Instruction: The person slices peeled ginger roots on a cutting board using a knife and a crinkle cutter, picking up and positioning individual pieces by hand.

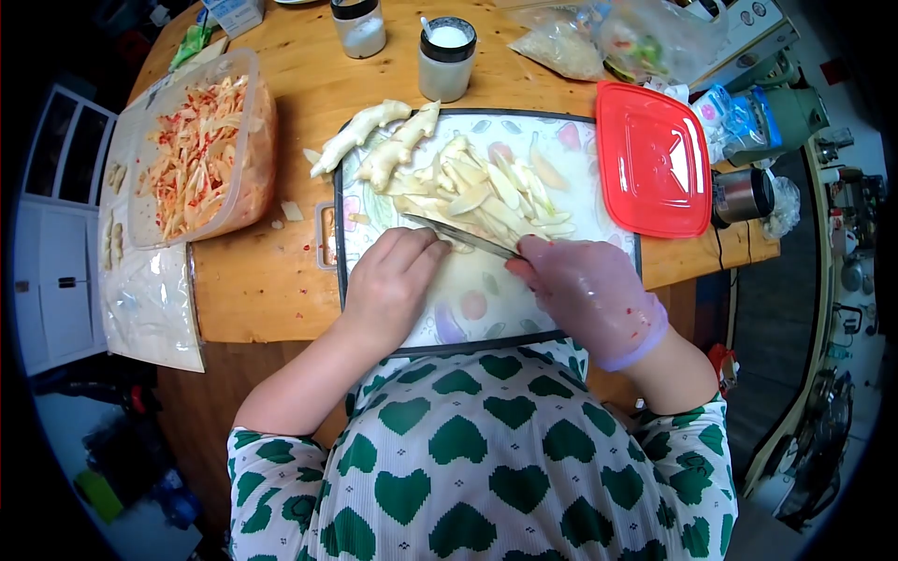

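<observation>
My right hand (591,294), in a thin purple glove, grips a knife (468,237) by its handle. Its blade points left across the cutting board (552,323), along the near edge of a heap of sliced ginger (482,192). My bare left hand (398,280) has its fingers curled down beside the blade, on a pale piece of ginger mostly hidden under them. Two whole ginger roots, one (360,136) at the board's upper left corner and another (400,150) beside it, lie beyond my left hand.
A clear plastic tub (245,140) of shredded red-seasoned vegetable stands at the left. A red lid (655,159) overlaps the board's right edge. Two jars with white contents, one (445,70) holding a spoon and another (360,33), stand behind. Plastic bags (571,47) lie at the back right.
</observation>
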{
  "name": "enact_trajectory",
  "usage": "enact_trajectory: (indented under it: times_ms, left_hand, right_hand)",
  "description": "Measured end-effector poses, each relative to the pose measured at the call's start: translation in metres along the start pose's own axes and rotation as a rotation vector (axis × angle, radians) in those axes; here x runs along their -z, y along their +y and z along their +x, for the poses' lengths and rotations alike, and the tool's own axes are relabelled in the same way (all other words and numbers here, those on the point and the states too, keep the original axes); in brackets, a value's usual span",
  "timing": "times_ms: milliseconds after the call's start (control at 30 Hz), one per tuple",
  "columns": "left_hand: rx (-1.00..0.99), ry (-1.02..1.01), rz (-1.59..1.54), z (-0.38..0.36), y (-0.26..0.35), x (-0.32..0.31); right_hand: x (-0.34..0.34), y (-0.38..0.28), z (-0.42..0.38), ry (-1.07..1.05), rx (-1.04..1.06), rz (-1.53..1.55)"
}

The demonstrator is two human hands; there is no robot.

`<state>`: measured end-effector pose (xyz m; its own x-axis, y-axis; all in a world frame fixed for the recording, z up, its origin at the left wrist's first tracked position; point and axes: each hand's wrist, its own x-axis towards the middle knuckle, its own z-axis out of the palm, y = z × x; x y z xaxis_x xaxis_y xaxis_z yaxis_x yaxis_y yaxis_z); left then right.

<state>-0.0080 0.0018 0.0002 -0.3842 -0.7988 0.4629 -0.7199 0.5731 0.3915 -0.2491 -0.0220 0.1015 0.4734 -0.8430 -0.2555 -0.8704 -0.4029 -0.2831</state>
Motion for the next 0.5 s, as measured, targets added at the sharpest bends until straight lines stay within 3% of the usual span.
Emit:
enact_trajectory:
  times_ms: [300,500]
  left_hand:
    - [-0.023,0.049,0.01,0.002,0.0,-0.003]
    - [0.005,0.071,0.012,0.003,0.002,-0.004]
  right_hand:
    - [0.01,0.014,-0.018,0.06,-0.002,0.053]
    - [0.024,0.01,-0.022,-0.031,-0.029,0.017]
